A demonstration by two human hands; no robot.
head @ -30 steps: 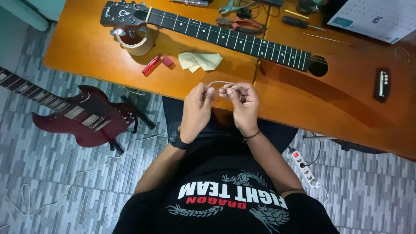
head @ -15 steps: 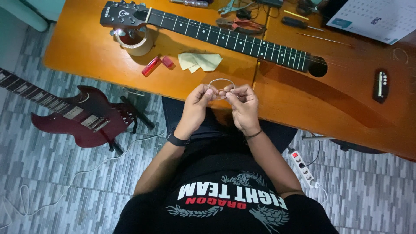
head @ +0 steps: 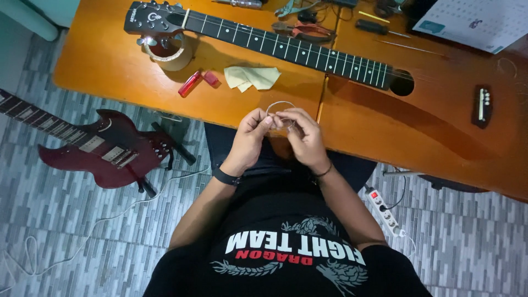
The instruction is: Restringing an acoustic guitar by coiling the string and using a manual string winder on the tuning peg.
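Observation:
A thin coiled guitar string loops up between my two hands at the near edge of the orange wooden table. My left hand pinches one side of the coil, a dark band on its wrist. My right hand grips the other side, fingers curled over the wire. An acoustic guitar lies flat across the table just beyond my hands, its dark neck running left to the headstock.
A tape roll, a red lighter, a yellow cloth, pliers and small tools lie on the table. A dark red electric guitar rests on the tiled floor at left. A power strip lies at right.
Both hands have stayed together at the table edge, working the wire coil with small finger shifts. Nothing else has moved.

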